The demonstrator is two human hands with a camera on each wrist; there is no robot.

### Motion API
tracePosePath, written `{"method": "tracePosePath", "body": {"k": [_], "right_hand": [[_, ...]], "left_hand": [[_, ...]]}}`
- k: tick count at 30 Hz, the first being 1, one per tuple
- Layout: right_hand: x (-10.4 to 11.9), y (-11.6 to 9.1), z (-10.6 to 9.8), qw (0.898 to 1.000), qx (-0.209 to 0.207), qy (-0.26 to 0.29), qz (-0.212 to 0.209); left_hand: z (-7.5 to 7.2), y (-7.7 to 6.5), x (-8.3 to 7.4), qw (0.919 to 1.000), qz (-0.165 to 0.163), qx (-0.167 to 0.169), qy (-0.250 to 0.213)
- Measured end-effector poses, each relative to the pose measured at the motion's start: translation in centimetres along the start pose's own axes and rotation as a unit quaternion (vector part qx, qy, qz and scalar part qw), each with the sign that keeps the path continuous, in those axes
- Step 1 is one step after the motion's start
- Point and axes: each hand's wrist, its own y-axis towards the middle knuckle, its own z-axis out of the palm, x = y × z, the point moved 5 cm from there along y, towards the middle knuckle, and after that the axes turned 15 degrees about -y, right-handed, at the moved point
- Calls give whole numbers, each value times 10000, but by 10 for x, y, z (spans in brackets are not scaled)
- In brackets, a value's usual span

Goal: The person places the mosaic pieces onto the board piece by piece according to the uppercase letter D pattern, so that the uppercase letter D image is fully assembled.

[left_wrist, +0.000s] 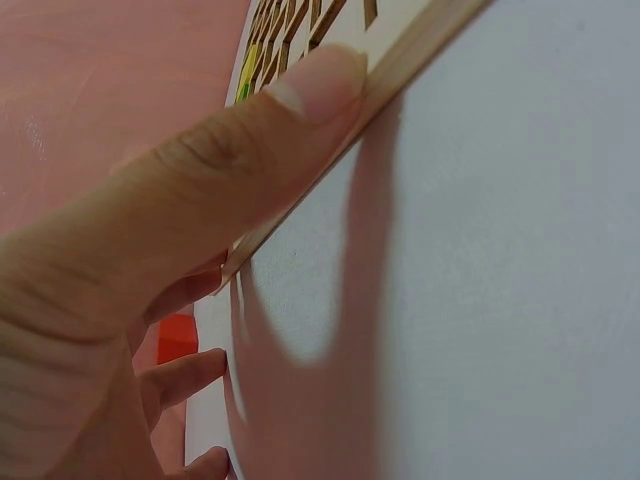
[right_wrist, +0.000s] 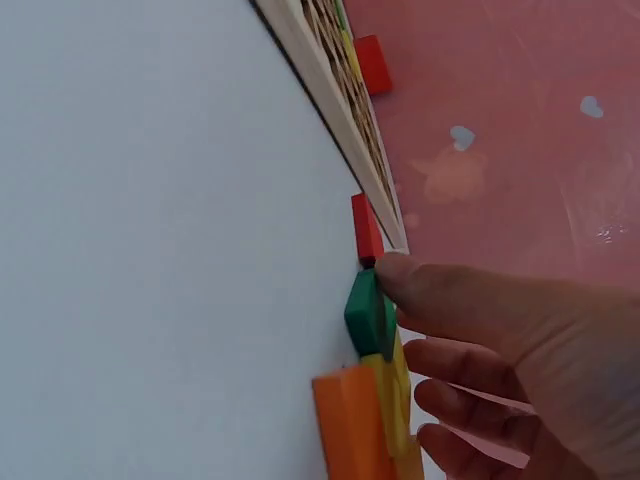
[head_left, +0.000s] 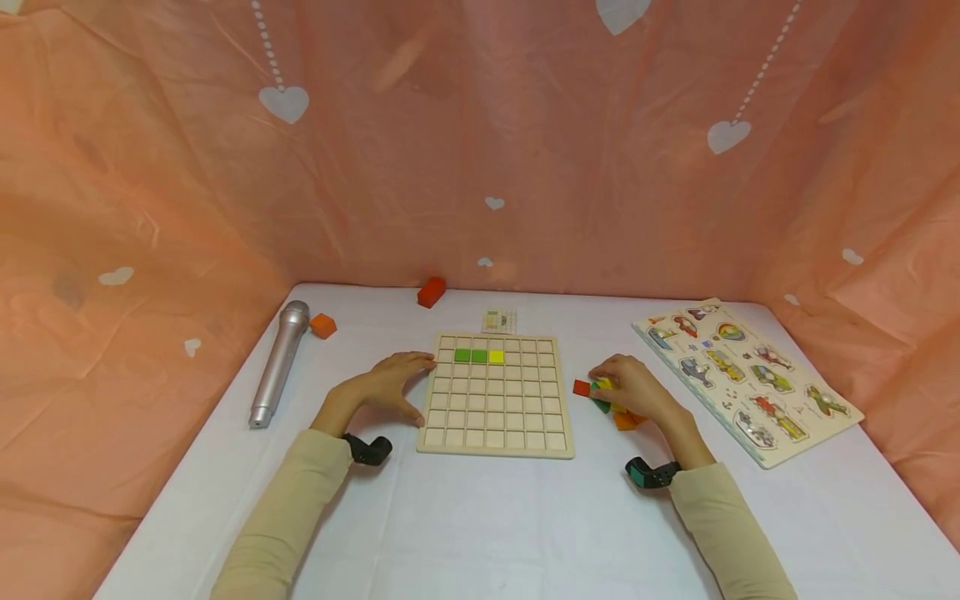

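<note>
A square wooden grid board (head_left: 495, 397) lies on the table, with two green tiles (head_left: 471, 356) and a yellow tile (head_left: 496, 357) side by side in its upper left cells. My left hand (head_left: 387, 383) spreads along the board's left side, and the thumb (left_wrist: 320, 90) rests on its edge. Right of the board, my right hand (head_left: 630, 387) is over a small pile of coloured pieces. In the right wrist view, its thumb touches a green piece (right_wrist: 366, 312), between a red tile (right_wrist: 366, 230) and an orange piece (right_wrist: 354, 425). Yellow pieces (right_wrist: 392, 395) lie partly hidden near the fingers.
A small printed card (head_left: 498, 322) lies behind the board. A red block (head_left: 431, 292) and an orange block (head_left: 323, 326) sit farther back. A silver microphone (head_left: 279, 367) lies at left, and a picture puzzle board (head_left: 746, 379) at right. A pink curtain (head_left: 480, 150) hangs behind.
</note>
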Motion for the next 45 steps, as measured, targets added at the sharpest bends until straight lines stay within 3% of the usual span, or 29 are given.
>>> {"method": "tracePosePath", "body": {"k": [5,16,29,34,38,45], "right_hand": [[-2,-1,2,9998,17,-206,70],[-3,-2,1,9994,9,62,327],[6,6,-4,9951,-346,911,-177],[23,18,-2,9861,-251,1636,164],[41,30,4,9772,-419,2048,383],[68,51,19,9532,-550,2881,740]], "left_hand": [[0,0,-1,10000,18,-23,4],[-1,-2,-3,10000,3,-22,-17],[-2,-3,-3,9997,216,-67,-107],[-1,-3,-3,9998,194,-57,-91],[-1,-3,-2,9997,197,-58,-97],[-2,-3,-2,9996,251,-60,-77]]}}
